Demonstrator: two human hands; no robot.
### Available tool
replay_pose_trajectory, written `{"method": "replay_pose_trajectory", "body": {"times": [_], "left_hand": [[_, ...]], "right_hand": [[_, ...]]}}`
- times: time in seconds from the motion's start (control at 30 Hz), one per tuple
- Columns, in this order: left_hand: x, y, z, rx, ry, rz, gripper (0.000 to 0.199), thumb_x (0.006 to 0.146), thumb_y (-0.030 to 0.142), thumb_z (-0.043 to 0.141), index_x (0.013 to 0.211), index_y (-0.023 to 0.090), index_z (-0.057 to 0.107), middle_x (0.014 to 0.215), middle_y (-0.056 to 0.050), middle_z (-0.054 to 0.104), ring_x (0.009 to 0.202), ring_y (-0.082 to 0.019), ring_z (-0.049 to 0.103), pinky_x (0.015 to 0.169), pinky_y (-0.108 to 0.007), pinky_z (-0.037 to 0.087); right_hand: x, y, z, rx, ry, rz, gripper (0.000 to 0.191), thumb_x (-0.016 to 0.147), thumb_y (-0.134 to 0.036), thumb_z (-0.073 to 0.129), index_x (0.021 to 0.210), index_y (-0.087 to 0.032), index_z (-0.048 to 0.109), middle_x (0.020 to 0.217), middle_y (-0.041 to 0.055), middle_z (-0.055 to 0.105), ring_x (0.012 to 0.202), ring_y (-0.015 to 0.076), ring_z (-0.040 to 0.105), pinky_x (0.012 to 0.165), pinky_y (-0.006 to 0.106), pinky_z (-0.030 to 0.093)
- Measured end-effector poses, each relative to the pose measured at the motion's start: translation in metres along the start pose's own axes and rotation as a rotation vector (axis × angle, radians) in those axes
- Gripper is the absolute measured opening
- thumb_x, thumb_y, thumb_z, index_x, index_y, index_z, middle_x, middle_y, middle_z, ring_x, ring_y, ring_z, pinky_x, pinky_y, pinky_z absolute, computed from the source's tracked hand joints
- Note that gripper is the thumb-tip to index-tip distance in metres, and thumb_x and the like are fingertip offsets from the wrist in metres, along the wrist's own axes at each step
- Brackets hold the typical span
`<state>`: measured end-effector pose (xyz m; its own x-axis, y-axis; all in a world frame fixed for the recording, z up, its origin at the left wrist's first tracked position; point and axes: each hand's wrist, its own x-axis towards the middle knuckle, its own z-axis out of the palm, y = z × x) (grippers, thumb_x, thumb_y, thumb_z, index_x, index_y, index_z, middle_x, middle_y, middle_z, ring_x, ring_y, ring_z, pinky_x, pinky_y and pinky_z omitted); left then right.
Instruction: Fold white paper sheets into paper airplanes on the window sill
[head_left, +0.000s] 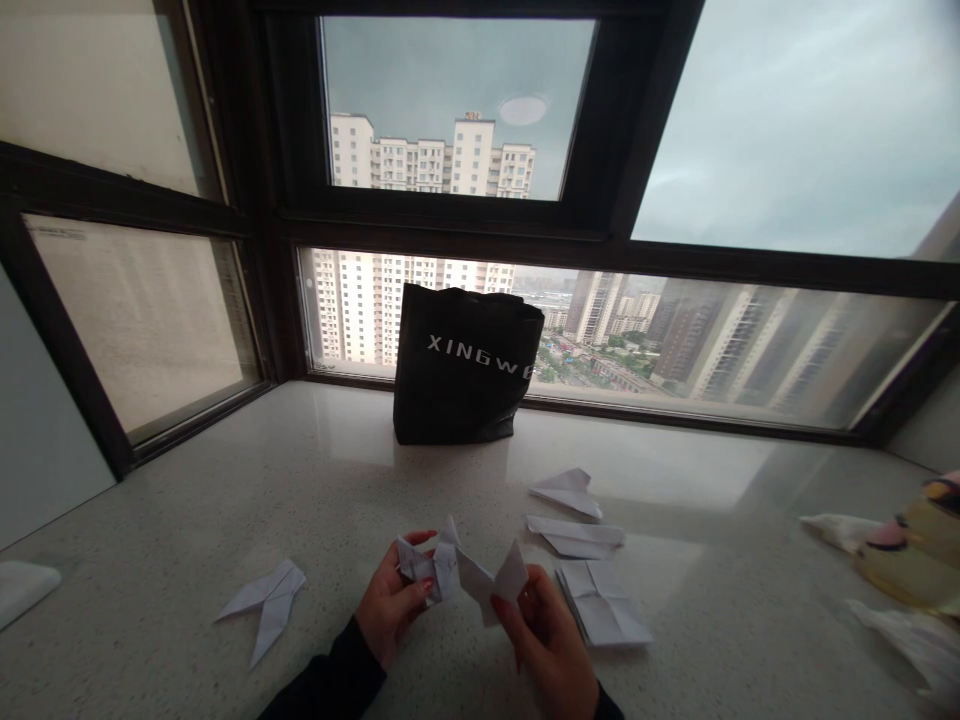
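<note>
My left hand (391, 605) pinches a folded white paper piece (433, 572) between thumb and fingers. In my right hand (545, 632) is another folded white paper piece (480, 585) with pointed corners. The two pieces are side by side above the counter, their near edges close together; whether they touch I cannot tell. To the left lies a folded paper shape (271, 603) with pointed arms. On the right are a paper plane (570, 490), a long folded paper strip (576, 538) and a squarish creased paper stack (606, 605), just beyond my right hand.
A black bag (465, 370) stands upright on the speckled counter (337, 500) against the window. A yellowish rounded object (919, 550) with white crumpled material sits at the right edge. A white object (26, 590) lies at the far left.
</note>
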<state>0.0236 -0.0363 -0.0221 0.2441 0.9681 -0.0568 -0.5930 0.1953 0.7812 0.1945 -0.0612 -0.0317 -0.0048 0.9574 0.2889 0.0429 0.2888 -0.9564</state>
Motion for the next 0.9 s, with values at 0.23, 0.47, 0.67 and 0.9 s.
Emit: {"method": "replay_pose_trajectory", "body": {"times": [0.23,0.47,0.67,0.9], "left_hand": [[0.000,-0.004,0.000,-0.005,-0.046,-0.003,0.049,0.050,0.018,0.071,0.093,0.022,0.049,0.075,-0.002,0.062,0.069,-0.017,0.058,0.071,-0.029,0.039],[-0.001,-0.008,-0.002,-0.009,-0.092,-0.007,0.051,0.050,0.012,0.067,0.096,0.022,0.049,0.076,-0.002,0.061,0.070,-0.018,0.057,0.069,-0.029,0.038],[0.000,-0.010,-0.001,-0.042,-0.123,-0.027,0.052,0.045,0.007,0.065,0.093,0.022,0.051,0.084,-0.003,0.061,0.076,-0.020,0.056,0.071,-0.033,0.038],[-0.003,-0.016,-0.003,0.006,-0.167,-0.035,0.054,0.050,0.011,0.069,0.098,0.020,0.048,0.076,-0.004,0.063,0.072,-0.018,0.057,0.070,-0.030,0.037]], "right_hand": [[0.000,-0.002,0.001,-0.034,0.021,0.013,0.033,0.066,-0.048,0.055,0.077,-0.017,0.051,0.055,-0.0014,0.050,0.049,0.0123,0.047,0.041,0.019,0.037],[0.001,-0.002,0.001,-0.029,0.009,0.004,0.033,0.066,-0.049,0.054,0.077,-0.017,0.052,0.054,-0.0012,0.051,0.049,0.0126,0.048,0.043,0.020,0.038],[0.001,0.001,0.001,-0.052,0.015,0.000,0.032,0.066,-0.049,0.054,0.076,-0.018,0.053,0.047,-0.0037,0.046,0.045,0.0122,0.045,0.038,0.019,0.035],[0.000,0.003,-0.001,-0.072,-0.048,0.040,0.029,0.070,-0.047,0.051,0.072,-0.018,0.052,0.053,-0.0034,0.046,0.042,0.0094,0.041,0.036,0.018,0.033]]}}
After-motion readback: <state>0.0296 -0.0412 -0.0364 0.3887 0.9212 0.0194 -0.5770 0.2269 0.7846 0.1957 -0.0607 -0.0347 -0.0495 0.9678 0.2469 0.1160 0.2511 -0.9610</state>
